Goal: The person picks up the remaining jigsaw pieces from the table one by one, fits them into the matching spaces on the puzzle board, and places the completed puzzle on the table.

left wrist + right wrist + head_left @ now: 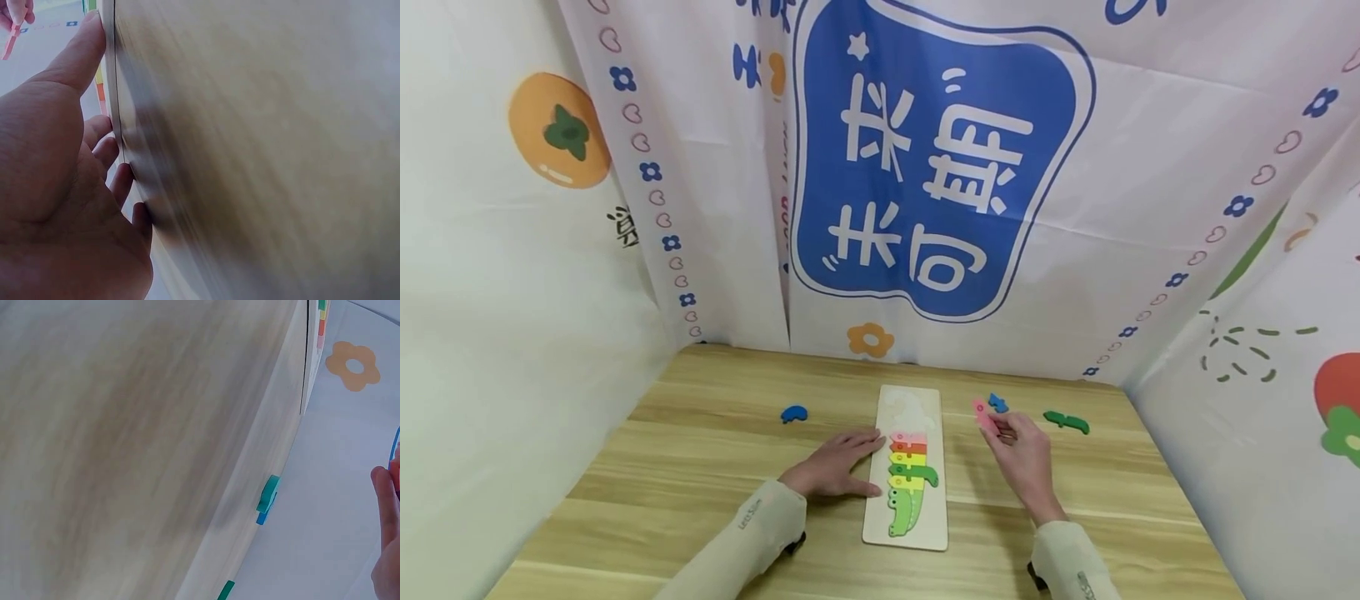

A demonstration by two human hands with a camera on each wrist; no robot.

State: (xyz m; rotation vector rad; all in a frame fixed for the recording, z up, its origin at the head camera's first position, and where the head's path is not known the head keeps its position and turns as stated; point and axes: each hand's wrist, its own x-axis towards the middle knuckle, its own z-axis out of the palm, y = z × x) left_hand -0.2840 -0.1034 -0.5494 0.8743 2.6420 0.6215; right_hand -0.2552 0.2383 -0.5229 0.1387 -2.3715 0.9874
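A crocodile puzzle board (931, 521) lies on the table with its long side running away from me. In it sit a light green crocodile head (907, 510) and yellow, green, red and pink body strips; the far part shows a bare recess. My left hand (837, 467) rests along the board's left edge, thumb and fingertips touching it, as the left wrist view also shows. To the right of the board, my right hand (1026, 458) pinches a pink puzzle piece (981, 412) between thumb and fingers, raised above the table.
A blue curved piece (793, 413) lies left of the board. Beyond my right hand is another blue piece (997, 403), and farther right a dark green piece (1067, 422). Printed white cloth (730, 292) hangs behind the wooden table (700, 433) and on both sides.
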